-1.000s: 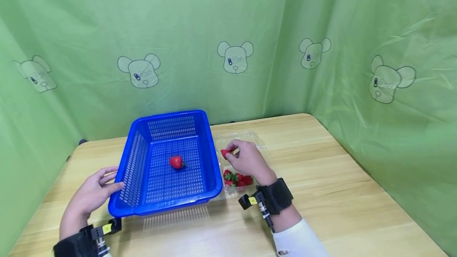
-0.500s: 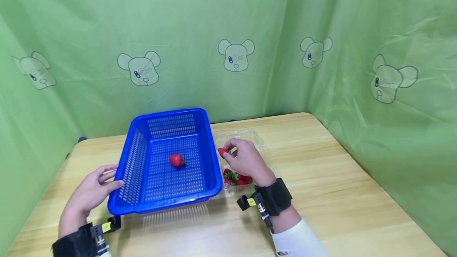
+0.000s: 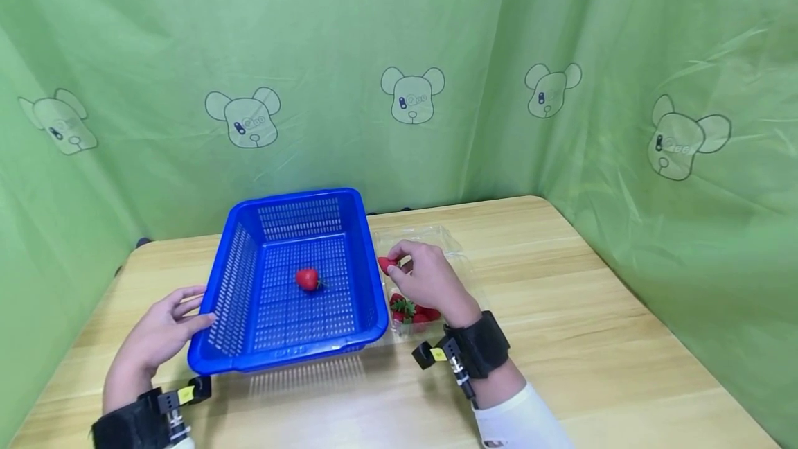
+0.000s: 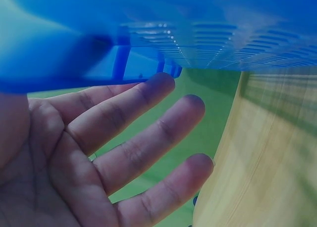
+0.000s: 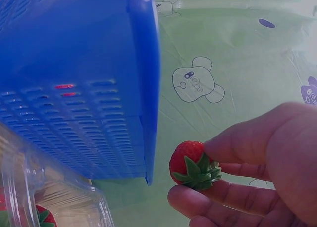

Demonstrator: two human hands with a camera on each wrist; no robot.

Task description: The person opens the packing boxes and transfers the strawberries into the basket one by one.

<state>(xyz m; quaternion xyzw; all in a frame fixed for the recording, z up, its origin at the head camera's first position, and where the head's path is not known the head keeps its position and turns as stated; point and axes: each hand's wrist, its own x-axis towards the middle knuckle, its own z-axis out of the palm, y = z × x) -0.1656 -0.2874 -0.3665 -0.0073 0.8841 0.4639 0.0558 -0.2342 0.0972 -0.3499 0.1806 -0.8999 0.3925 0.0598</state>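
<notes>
A blue plastic basket (image 3: 288, 359) with perforated walls holds one strawberry (image 3: 307, 279) on its floor. At its left side my left hand (image 3: 158, 331) holds the rim, thumb over the top edge; the left wrist view shows the other fingers (image 4: 148, 138) spread fairly straight below the rim. My right hand (image 3: 430, 283) pinches another strawberry (image 5: 190, 162) between thumb and fingers, just outside the basket's right rim, green leaves facing the palm. Beneath that hand lies a clear plastic box (image 3: 424, 234) with several strawberries (image 3: 414, 310), partly hidden by the hand.
The wooden table (image 3: 592, 338) extends to the right and in front. Behind and at both sides hangs a green curtain (image 3: 337, 33) with bear-head prints. Each wrist wears a black strap (image 3: 483, 344) with a small camera.
My right hand has moved slightly left with the pinched strawberry, closer to the basket's right rim. The left hand and the basket look the same.
</notes>
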